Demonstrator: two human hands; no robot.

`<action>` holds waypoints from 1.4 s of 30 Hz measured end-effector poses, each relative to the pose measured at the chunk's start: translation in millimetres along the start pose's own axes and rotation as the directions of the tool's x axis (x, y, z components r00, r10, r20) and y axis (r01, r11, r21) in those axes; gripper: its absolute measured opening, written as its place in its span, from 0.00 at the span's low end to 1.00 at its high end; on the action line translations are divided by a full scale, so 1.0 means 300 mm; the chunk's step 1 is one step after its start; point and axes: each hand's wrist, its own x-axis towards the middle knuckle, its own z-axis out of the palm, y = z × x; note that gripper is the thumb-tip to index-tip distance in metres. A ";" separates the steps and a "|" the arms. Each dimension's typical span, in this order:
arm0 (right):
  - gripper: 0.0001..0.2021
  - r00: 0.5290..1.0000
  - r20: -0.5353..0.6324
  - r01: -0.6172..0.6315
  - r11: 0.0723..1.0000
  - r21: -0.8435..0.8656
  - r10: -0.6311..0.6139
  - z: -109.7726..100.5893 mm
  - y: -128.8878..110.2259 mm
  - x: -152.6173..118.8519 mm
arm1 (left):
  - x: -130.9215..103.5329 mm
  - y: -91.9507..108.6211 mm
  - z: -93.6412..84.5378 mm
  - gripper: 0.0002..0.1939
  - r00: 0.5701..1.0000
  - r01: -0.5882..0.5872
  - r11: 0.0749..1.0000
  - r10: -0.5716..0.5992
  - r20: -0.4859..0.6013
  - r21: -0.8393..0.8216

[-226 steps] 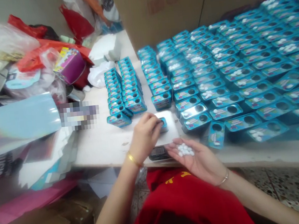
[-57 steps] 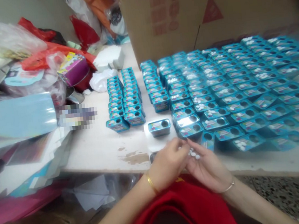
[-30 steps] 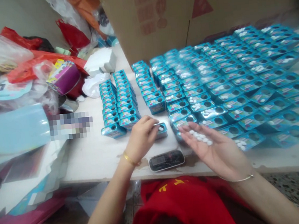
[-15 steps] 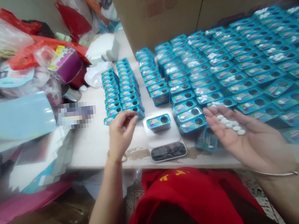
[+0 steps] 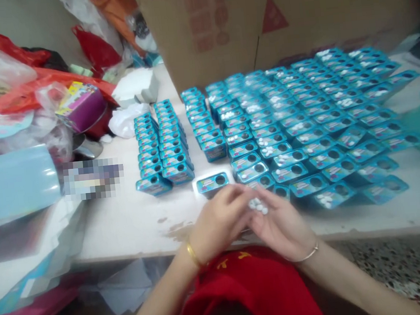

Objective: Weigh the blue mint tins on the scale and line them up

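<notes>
My right hand point(image 5: 281, 225) is cupped, palm up, holding a small heap of white tablets point(image 5: 258, 206). Over its fingers reaches my left hand point(image 5: 221, 216), whose own fingers are bent and pressed together beside the tablets; whether a tablet is between them is hidden. Just beyond both hands, a blue tin point(image 5: 207, 184) with a dark round hole in its top stands on a white scale point(image 5: 197, 190). The hands cover the front of the scale, its display included.
Rows of blue tins point(image 5: 309, 185) fill the table's right side, several with white tablets on top. Two shorter rows point(image 5: 176, 170) stand left of the scale. Behind is a large cardboard box point(image 5: 221, 37). Bags, papers and a purple box point(image 5: 84, 107) crowd the left.
My left hand has moved right, from beside the left rows of tins to my right palm. My right hand has come left with the tablets, in front of the scale. The view has shifted.
</notes>
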 end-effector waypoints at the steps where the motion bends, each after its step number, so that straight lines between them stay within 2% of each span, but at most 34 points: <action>1: 0.15 1.000 0.018 0.016 1.000 -0.004 -0.015 0.002 0.004 0.003 | 0.008 0.004 0.012 0.14 1.000 -0.005 1.000 0.004 0.017 0.006; 6: 0.12 0.994 0.105 -0.007 1.000 -0.031 0.010 0.004 -0.004 -0.003 | 0.019 -0.015 0.013 0.10 0.997 -0.007 1.000 0.006 0.074 0.009; 9: 0.12 0.994 0.108 -0.024 1.000 -0.016 0.026 -0.004 -0.005 -0.001 | 0.015 -0.022 0.001 0.08 0.997 -0.035 0.999 0.035 0.069 0.001; 14: 0.12 0.994 0.110 -0.027 0.999 0.019 0.025 -0.008 -0.001 0.017 | 0.022 -0.039 -0.021 0.08 0.997 -0.060 0.998 0.059 -0.051 -0.018; 18: 0.14 1.000 0.017 -0.001 1.000 0.024 0.000 0.005 -0.019 0.016 | 0.045 -0.090 -0.056 0.05 0.980 0.041 0.999 -0.038 -0.198 0.016; 20: 0.14 0.999 -0.039 0.014 1.000 0.009 -0.014 0.006 -0.035 0.007 | 0.053 -0.122 -0.074 0.04 0.975 0.100 0.994 -0.088 -0.205 0.048; 23: 0.14 0.997 -0.059 0.047 0.999 -0.005 -0.047 -0.007 -0.054 -0.006 | 0.054 -0.151 -0.099 0.05 0.977 0.128 0.988 -0.110 -0.183 0.088; 26: 0.15 0.998 -0.042 0.039 0.999 -0.006 -0.039 -0.024 -0.057 -0.015 | 0.045 -0.133 -0.100 0.06 0.968 0.107 0.990 -0.084 -0.235 0.086; 28: 0.16 0.999 -0.038 0.017 1.000 -0.006 -0.018 -0.030 -0.051 -0.018 | 0.040 -0.092 -0.069 0.08 0.972 0.071 0.996 -0.057 -0.226 0.055; 30: 0.16 0.998 -0.067 0.012 1.000 -0.006 -0.013 -0.032 -0.044 -0.024 | 0.038 -0.040 -0.008 0.11 0.988 0.021 0.999 -0.013 -0.156 0.046; 33: 0.15 0.986 -0.167 0.012 1.000 -0.014 -0.015 -0.039 -0.043 -0.040 | 0.043 0.028 0.114 0.10 0.997 -0.011 0.986 0.023 -0.067 0.166; 36: 0.17 0.970 -0.242 -0.039 0.998 -0.048 0.026 -0.061 -0.057 -0.067 | 0.051 0.068 0.210 0.12 0.998 0.000 0.955 0.021 -0.067 0.297; 39: 0.17 0.954 -0.298 -0.061 0.995 -0.075 0.037 -0.096 -0.071 -0.097 | 0.056 0.093 0.251 0.14 0.996 -0.036 0.948 0.061 -0.070 0.316; 42: 0.17 0.949 -0.315 -0.060 0.994 -0.087 0.030 -0.144 -0.071 -0.116 | 0.056 0.104 0.259 0.14 0.995 -0.052 0.956 0.075 -0.070 0.287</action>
